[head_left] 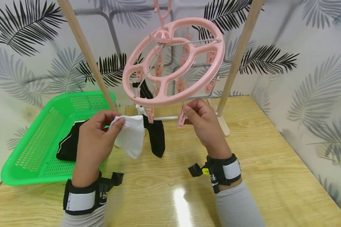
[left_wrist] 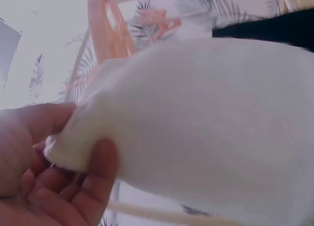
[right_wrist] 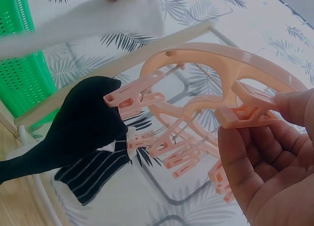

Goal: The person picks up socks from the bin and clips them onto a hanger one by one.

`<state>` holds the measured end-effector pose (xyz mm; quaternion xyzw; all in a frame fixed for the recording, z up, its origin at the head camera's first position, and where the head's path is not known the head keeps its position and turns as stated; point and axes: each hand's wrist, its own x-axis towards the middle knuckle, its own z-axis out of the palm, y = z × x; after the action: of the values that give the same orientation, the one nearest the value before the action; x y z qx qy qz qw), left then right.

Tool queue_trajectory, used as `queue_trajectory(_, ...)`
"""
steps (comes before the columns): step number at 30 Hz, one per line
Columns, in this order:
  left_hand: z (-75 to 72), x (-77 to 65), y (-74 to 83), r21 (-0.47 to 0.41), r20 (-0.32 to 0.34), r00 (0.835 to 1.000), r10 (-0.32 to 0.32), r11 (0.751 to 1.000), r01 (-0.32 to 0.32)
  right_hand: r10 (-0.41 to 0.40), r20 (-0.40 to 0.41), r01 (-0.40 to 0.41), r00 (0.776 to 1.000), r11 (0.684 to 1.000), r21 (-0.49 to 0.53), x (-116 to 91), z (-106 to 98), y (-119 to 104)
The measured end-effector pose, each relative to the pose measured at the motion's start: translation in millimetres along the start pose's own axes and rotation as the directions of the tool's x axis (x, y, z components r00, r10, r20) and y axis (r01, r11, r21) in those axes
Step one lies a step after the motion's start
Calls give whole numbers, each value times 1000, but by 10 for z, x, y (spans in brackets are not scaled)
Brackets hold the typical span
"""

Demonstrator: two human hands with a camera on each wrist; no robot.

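Observation:
My left hand [head_left: 93, 138] pinches a white sock [head_left: 131, 135] by its upper edge, and the sock hangs down to the right of the fingers. Between thumb and fingers my right hand [head_left: 204, 126] grips a pink clothespin [head_left: 181, 118] below the front rim of a round pink drying hanger [head_left: 162, 102]. In the right wrist view the jaws of that clothespin [right_wrist: 245, 110] stand apart with nothing between them. A black sock [head_left: 157, 138] hangs from another clothespin [head_left: 149, 115] on the rim. Behind it hangs a dark striped sock [right_wrist: 93, 174].
A green basket [head_left: 25, 143] stands at the left with a black garment [head_left: 71, 143] in it. Wooden poles [head_left: 238, 56] rise on both sides of the hanger. Several other clothespins [head_left: 211, 85] dangle from it. All this stands on a wooden table [head_left: 272, 164].

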<state>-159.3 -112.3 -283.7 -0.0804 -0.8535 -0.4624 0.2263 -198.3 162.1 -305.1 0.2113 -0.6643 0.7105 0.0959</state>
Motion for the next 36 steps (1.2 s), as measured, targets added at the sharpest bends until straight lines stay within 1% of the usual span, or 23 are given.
queue_trajectory(2, 69, -24, 23, 24, 62, 998, 21, 999, -23, 1, 7, -1, 1000, 1000, 0, 6, 18, -6)
queue_trajectory(4, 135, -44, 30, 32, 134, 990, 51, 998, -56, 1, 13, -1, 1000, 1000, 2, 14, 39, -8)
queue_trajectory(6, 199, -60, 28, 27, 200, 976, 84, 995, -91, 0, 18, 0, 1000, 1000, 8, 19, 62, -11)
queue_trajectory(8, 251, -78, 29, 17, 250, 961, 116, 992, -124, -2, 17, 1, 1000, 1000, 8, 22, 82, -10)
queue_trajectory(11, 320, -93, 49, -19, 295, 943, 154, 988, -156, -5, 5, 5, 1000, 1000, 2, 19, 109, -3)
queue_trajectory(14, 382, -105, 83, -68, 306, 935, 178, 984, -165, -12, 4, 12, 1000, 1000, -1, 18, 126, 7)
queue_trajectory(18, 476, -125, 132, -139, 294, 933, 208, 975, -173, -31, 14, 31, 999, 1000, 3, 12, 132, 10)
queue_trajectory(23, 593, -128, 160, -181, 278, 923, 267, 958, -223, -55, 22, 55, 998, 998, 14, 8, 143, -16)
queue_trajectory(26, 627, -124, 155, -210, 269, 919, 288, 949, -236, -46, 14, 45, 999, 999, 5, 7, 161, -28)
queue_trajectory(28, 639, -123, 150, -238, 269, 921, 283, 946, -221, -30, 3, 30, 1000, 1000, -4, -2, 172, -33)
queue_trajectory(31, 655, -124, 139, -294, 277, 924, 264, 939, -181, -4, -15, 4, 1000, 1000, -18, -17, 182, -34)
queue_trajectory(33, 672, -124, 134, -336, 285, 923, 257, 929, -155, 9, -18, -9, 1000, 1000, -21, -24, 187, -38)
queue_trajectory(36, 701, -118, 130, -382, 294, 919, 261, 914, -137, 20, -16, -21, 1000, 999, -24, -30, 189, -44)
